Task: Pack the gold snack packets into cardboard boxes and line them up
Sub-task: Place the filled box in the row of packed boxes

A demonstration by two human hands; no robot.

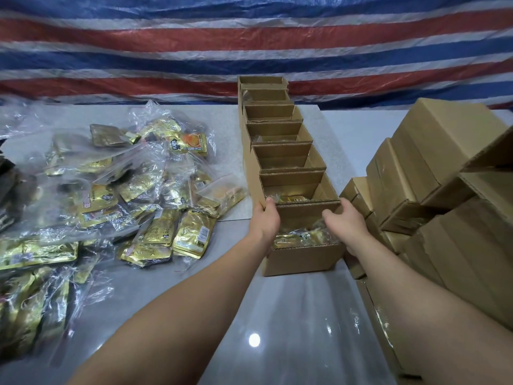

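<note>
Head view: both hands, left [267,221] and right [347,225], seemingly gripping nearest box [302,258].

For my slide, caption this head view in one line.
Both hands, left and right, grip the nearest box of gold packets, at the row's near end.

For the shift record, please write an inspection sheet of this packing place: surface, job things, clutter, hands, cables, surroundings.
Surface: glossy grey table, a lamp reflected in it.
Job's things: row of open cardboard boxes running away from the person; nearest box holds gold packets. Loose packets in clear bags piled at left.
Clutter: stacked cardboard boxes at right.
Hands: left hand and right hand grip the nearest box's sides.
Cables: nothing seen.
Surroundings: red, white and blue striped tarpaulin behind.
</note>
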